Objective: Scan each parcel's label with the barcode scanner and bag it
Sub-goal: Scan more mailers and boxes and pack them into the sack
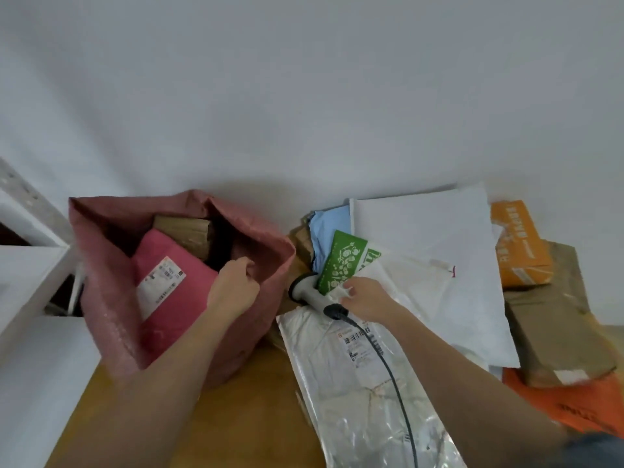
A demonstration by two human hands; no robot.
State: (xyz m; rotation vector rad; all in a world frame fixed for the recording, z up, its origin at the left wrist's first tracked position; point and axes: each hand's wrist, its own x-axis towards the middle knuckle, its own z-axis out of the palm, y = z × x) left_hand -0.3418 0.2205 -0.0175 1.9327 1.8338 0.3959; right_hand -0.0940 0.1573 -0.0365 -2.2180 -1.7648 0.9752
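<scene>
Nearest the camera, two bare forearms rise from the lower edge of the frame over a wooden table (256, 400). At lower centre right lies a clear plastic parcel (364, 393) bearing a printed label (359, 344); the black cable (391, 376) of the barcode scanner (312, 293) runs across it. The scanner lies on its side at centre, its head pointing to the upper left. The right hand (366, 298) sits just right of the scanner's handle, fingers curled onto a white crumpled parcel (401, 282); whether it grips that parcel or touches the scanner cannot be told. At centre left, the left hand (234, 287) pinches the near rim of the red woven bag (111, 265), holding its mouth open. Inside the bag stand a pink parcel (175, 298) with a label and, behind it, a brown cardboard box (189, 231). Farther back at centre right lie a green printed parcel (341, 261), a blue parcel (329, 228) and a large white mailer (425, 224); at far right, an orange box (516, 244) and a brown paper parcel (557, 319).
</scene>
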